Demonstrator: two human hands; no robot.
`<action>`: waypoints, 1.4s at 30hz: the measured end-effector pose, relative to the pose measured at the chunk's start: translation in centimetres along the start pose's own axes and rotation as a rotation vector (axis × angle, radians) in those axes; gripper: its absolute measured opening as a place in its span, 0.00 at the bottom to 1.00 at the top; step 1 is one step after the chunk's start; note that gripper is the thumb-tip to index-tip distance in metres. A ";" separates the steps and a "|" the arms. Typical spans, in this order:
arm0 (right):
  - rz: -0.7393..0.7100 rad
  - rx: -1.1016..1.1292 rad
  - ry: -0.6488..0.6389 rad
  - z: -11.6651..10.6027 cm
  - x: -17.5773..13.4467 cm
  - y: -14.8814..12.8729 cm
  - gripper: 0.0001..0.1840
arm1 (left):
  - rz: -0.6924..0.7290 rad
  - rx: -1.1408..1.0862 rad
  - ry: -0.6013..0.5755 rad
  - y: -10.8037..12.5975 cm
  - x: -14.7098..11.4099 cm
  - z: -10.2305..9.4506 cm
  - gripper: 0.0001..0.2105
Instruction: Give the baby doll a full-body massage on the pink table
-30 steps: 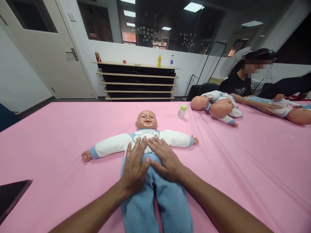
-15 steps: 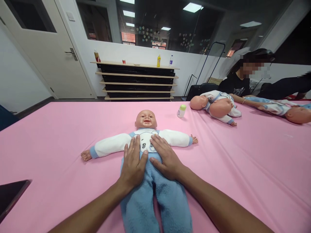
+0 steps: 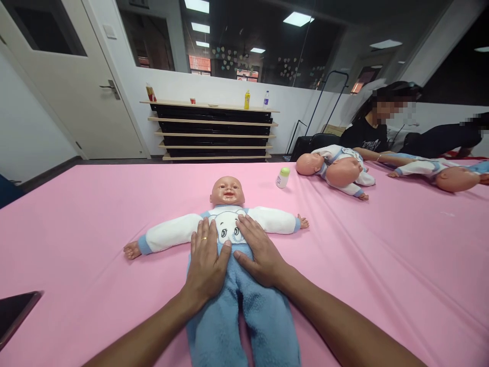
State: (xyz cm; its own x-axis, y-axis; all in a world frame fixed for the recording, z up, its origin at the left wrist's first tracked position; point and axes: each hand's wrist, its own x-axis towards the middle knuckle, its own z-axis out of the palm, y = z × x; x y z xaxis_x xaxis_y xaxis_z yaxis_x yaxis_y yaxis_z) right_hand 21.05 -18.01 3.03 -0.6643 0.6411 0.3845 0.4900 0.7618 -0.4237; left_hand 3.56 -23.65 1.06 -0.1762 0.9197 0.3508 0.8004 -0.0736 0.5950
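Note:
A baby doll (image 3: 227,191) lies on its back in front of me, head away from me and arms stretched out to both sides. It wears a white top with a cartoon face and fluffy blue trousers (image 3: 217,326). My left hand (image 3: 207,262) rests flat on the left side of its belly, fingers stretched toward the chest, a ring on one finger. On the other side my right hand (image 3: 260,250) lies flat too, fingertips on the white top and thumb over the trousers' waist. Neither hand grips anything.
Pink sheeting (image 3: 91,214) covers the table. Beyond the doll stands a small white bottle with a green cap (image 3: 282,178). More dolls (image 3: 344,171) lie at the right, near a seated person (image 3: 364,135). A dark phone-like device (image 3: 17,313) lies at the left edge.
The view has shifted slightly, so everything sits a little lower and to the left. Both hands stay flat on the doll; at the far right, another doll has moved in the person's hands.

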 end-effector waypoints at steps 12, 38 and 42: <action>-0.396 0.013 -0.043 -1.5 0.4 -1.0 0.27 | 0.472 0.020 -0.086 0.7 -0.4 -1.8 0.29; -0.070 0.019 -0.008 -0.3 0.2 0.0 0.34 | 0.102 -0.029 -0.043 -0.1 0.5 -0.5 0.24; -0.063 0.025 -0.014 -0.4 0.2 -0.1 0.34 | 0.111 -0.019 -0.046 -0.1 0.5 -0.6 0.24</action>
State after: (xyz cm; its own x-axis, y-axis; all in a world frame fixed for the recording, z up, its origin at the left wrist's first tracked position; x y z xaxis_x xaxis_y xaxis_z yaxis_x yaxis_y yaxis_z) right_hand 21.09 -17.93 3.48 -0.7012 0.5907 0.3992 0.4333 0.7978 -0.4193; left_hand 3.07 -23.43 1.56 -0.0608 0.9221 0.3821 0.8023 -0.1826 0.5683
